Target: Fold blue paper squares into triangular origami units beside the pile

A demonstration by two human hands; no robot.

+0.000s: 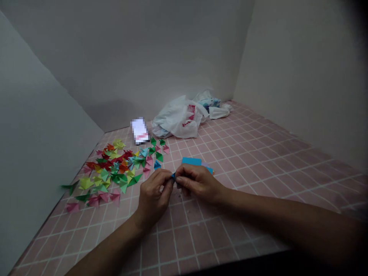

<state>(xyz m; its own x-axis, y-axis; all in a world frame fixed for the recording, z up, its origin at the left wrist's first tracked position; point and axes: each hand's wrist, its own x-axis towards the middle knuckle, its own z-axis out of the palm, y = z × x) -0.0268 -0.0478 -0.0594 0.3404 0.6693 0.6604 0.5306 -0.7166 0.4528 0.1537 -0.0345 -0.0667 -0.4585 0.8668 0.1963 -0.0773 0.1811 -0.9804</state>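
Head view, read from left to right: a pale wall (28, 115) bounds the left side of a pink surface (258, 153) ruled with white grid lines. Against that side lies a loose spread of folded paper pieces (123, 166) in red, orange, yellow, green, pink and light blue, many overlapping. Behind them is a phone (140, 131), its lit screen pixelated and unreadable. The left hand (154, 189) is at the near right of the spread, thumb and forefinger closed together on a small blue paper (173, 176). A blue folded piece (157, 165) sits just beyond that hand. The small blue paper is held between the two hands, mostly covered by fingertips; its full shape cannot be determined. Farther back rests a crumpled white plastic bag (178, 119) with red markings. Blue paper sheets (192, 161) lie flat behind the right hand (199, 182) — partly hidden by it. That hand's fingers are bent, thumb and forefinger pinched at the same paper. Beyond, a second bag (220, 112) adjoins the first.
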